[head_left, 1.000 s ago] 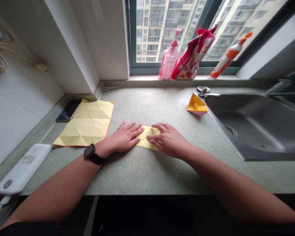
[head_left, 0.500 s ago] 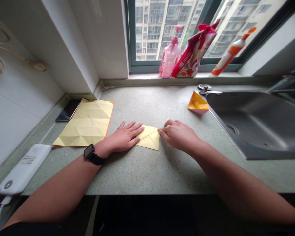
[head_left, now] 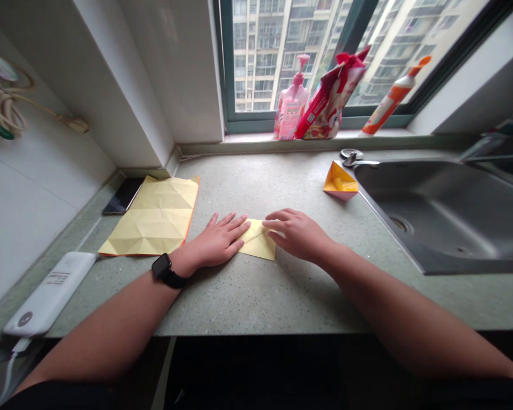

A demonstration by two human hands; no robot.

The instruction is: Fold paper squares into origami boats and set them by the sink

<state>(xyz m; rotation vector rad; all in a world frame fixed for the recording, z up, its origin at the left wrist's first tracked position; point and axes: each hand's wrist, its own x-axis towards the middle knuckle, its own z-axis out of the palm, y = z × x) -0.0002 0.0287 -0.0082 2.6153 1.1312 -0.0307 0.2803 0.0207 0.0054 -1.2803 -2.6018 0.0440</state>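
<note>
The 2 hands lay near the middle of the frame, apart and palm down on the speckled green stone desk, with neither clamped on anything. Between them sat a small folded piece of yellow paper, its pointed left end tucked up against the fingertips of the left hand. The fingers of the right hand curved over the right part of the paper, though I could not tell whether they touched it. A black watch circled the left wrist.

To the left of the hands, a larger creased sheet of yellow paper lay flat with an orange edge showing. Its upper left corner sat just beside a black phone. A white power bank with a cable lay at the lower left of the frame, near the desk's front edge.

Toward the upper right of the desk stood a folded paper shape in yellow and pink, just beside the steel sink and below a metal tap. Along the window ledge at the top of the frame stood a pink pump bottle, a red and white bag and an orange and white bottle. A coiled cord hung at the upper left.
</note>
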